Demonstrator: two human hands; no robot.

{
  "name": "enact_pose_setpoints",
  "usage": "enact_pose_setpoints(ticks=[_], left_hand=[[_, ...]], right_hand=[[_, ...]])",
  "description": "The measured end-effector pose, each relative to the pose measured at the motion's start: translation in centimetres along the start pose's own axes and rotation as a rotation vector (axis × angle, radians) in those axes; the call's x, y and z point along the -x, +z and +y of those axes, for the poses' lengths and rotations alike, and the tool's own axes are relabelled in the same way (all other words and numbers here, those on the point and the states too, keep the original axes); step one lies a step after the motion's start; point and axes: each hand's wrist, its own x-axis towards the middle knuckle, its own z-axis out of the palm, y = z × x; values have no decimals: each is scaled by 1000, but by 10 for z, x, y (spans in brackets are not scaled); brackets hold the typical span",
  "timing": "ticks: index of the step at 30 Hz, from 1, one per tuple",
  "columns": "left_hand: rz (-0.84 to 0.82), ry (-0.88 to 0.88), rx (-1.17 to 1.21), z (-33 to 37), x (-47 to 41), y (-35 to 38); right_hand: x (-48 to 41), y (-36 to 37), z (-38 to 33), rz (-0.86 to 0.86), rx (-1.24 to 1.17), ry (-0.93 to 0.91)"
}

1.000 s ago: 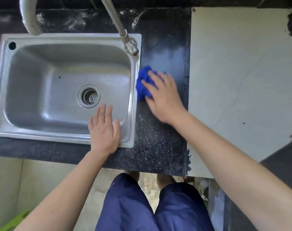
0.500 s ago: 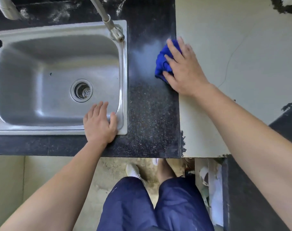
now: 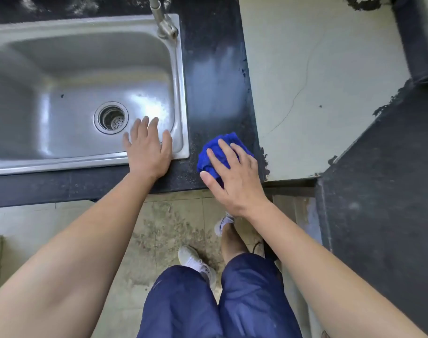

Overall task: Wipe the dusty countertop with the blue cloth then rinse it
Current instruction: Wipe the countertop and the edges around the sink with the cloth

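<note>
A bunched blue cloth (image 3: 214, 152) lies on the black speckled countertop (image 3: 215, 89), near its front edge, right of the sink. My right hand (image 3: 234, 174) presses down on the cloth with straight, spread fingers. My left hand (image 3: 148, 147) rests flat on the front right corner of the steel sink (image 3: 181, 76), fingers straight and pointing over the basin. The strip of countertop beyond the cloth looks smeared and shiny; the part close to the front edge still shows pale specks of dust.
A metal tap (image 3: 165, 23) reaches over the sink's back right corner. A pale grey slab (image 3: 317, 81) adjoins the black counter on the right. A dark counter block (image 3: 383, 179) stands at the far right. Below are the dusty floor, my legs and white shoes.
My right hand has dragged the cloth from the far part of the strip, by the pale slab, toward me to the counter's front edge. My left hand stays on the sink corner.
</note>
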Motion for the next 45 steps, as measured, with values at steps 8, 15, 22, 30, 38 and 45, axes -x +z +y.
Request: enact_pose_setpoints(ticks=[8,15,22,30,38,45], left_hand=[[94,55,44,-26,69,-14],[125,61,37,-34,101,6],[107,103,19,-36,108,7],[128,-2,-50,-89,109,-4],[93,-63,-89,-140,124,-8],[125,-157,-76,-191,143,-24]], right_hand=[[-37,20,-28,80,109,221],[16,35,-3,145,248,-55],[11,19,29,248,105,432],[-7,49,-64,83,92,64],[13,39,-21,135,145,190],[-18,86,-165,142,104,172]])
